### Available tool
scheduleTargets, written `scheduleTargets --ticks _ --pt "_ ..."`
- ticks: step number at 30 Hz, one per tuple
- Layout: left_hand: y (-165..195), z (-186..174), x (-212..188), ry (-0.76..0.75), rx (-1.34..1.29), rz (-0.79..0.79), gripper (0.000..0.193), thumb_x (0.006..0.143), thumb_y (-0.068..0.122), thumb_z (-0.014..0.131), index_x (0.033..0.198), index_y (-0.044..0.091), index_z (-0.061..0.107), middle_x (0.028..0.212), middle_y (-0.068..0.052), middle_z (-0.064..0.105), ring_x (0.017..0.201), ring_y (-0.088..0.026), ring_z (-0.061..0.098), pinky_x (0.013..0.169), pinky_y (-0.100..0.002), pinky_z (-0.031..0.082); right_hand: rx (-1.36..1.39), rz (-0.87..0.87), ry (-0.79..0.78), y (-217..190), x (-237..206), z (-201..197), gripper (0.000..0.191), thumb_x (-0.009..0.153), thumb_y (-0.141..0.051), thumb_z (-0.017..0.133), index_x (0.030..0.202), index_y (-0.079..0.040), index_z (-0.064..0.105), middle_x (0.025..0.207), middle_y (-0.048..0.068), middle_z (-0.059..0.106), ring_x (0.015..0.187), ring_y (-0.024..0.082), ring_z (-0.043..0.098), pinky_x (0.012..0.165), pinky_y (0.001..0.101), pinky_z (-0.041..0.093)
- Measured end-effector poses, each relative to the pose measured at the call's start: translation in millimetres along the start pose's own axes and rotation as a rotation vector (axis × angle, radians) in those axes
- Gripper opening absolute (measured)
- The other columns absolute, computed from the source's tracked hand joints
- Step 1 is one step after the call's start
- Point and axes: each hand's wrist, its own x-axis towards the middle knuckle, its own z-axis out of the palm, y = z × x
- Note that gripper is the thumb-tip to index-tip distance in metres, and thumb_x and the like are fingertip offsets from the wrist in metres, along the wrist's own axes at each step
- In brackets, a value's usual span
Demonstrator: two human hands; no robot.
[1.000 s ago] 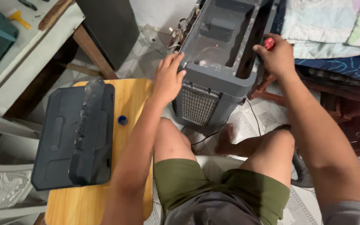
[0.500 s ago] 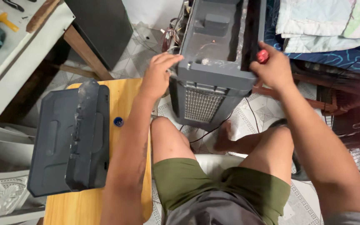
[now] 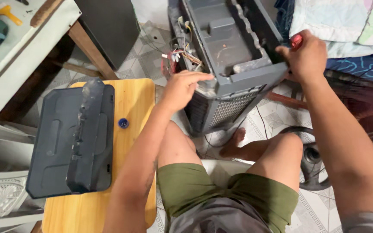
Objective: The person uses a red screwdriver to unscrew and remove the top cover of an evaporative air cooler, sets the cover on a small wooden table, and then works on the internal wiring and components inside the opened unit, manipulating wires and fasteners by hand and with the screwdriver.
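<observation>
A grey plastic appliance housing [image 3: 232, 51] stands on the tiled floor in front of my knees, its top open and coloured wires [image 3: 182, 58] showing at its left side. My left hand [image 3: 183, 88] rests flat on its near left corner. My right hand [image 3: 305, 56] is at the housing's right edge, closed around a red-handled tool [image 3: 296, 41]; the tool's tip is hidden behind the housing wall.
A small wooden table [image 3: 132, 103] at my left carries a dark grey plastic panel [image 3: 72, 138] and a small blue cap [image 3: 123, 123]. A black box [image 3: 109, 26] stands behind it. A white bench [image 3: 18, 51] is at far left, bedding [image 3: 346, 21] at upper right.
The housing has swung and tilted toward me, now seen more from its left. Both hands stayed on it, the left shifting along the near corner.
</observation>
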Motion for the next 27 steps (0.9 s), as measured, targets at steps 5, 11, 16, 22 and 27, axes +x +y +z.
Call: scheduleTargets --ticks 5,11,16,22,27 --pt "12.9 19.3 -6.2 -0.025 -0.159 0.052 0.041 0.092 -0.01 0.056 0.124 0.009 0.071 0.127 -0.011 0.073 0.117 -0.03 0.071 0.103 -0.035 0.055 -0.095 -0.098 0.088 5.4 6.0 0.8 0.04 0.084 -0.031 0.092 0.099 -0.003 0.068 0.097 0.019 0.068 0.086 0.043 0.065 0.075 0.0504 0.051" --pt "19.7 32.3 -7.1 -0.025 -0.192 0.074 0.041 0.09 -0.011 0.057 0.125 0.007 0.071 0.128 -0.012 0.072 0.118 -0.03 0.071 0.103 -0.036 0.056 -0.02 -0.147 0.092 -12.5 -8.3 -4.0 0.024 0.092 -0.02 0.086 0.097 -0.003 0.069 0.11 0.019 0.067 0.094 0.042 0.065 0.081 0.0494 0.052" --pt "26.5 40.5 -3.3 -0.027 -0.261 0.048 0.04 0.094 -0.01 0.056 0.127 0.009 0.07 0.13 -0.01 0.072 0.119 -0.029 0.072 0.101 -0.034 0.058 0.287 -0.211 -0.074 -47.7 -38.0 -11.9 0.028 0.093 -0.021 0.086 0.107 -0.004 0.069 0.106 0.015 0.067 0.092 0.035 0.068 0.083 0.0423 0.054" --pt "33.2 42.5 -6.1 0.005 -0.238 0.076 0.052 0.087 -0.011 0.061 0.135 0.009 0.062 0.145 -0.011 0.061 0.131 -0.032 0.063 0.11 -0.036 0.052 0.351 -0.172 -0.068 -58.0 -52.4 -16.6 0.018 0.097 -0.016 0.083 0.102 -0.003 0.071 0.099 0.014 0.069 0.088 0.03 0.068 0.082 0.038 0.053" --pt "35.0 43.5 -3.4 -0.021 -0.116 0.127 0.051 0.087 -0.009 0.062 0.133 0.011 0.067 0.144 -0.008 0.062 0.129 -0.033 0.06 0.112 -0.039 0.048 0.537 -0.157 -0.06 -61.9 -45.9 -34.7 0.022 0.099 -0.011 0.084 0.112 -0.004 0.068 0.106 0.012 0.068 0.089 0.027 0.066 0.085 0.0372 0.052"
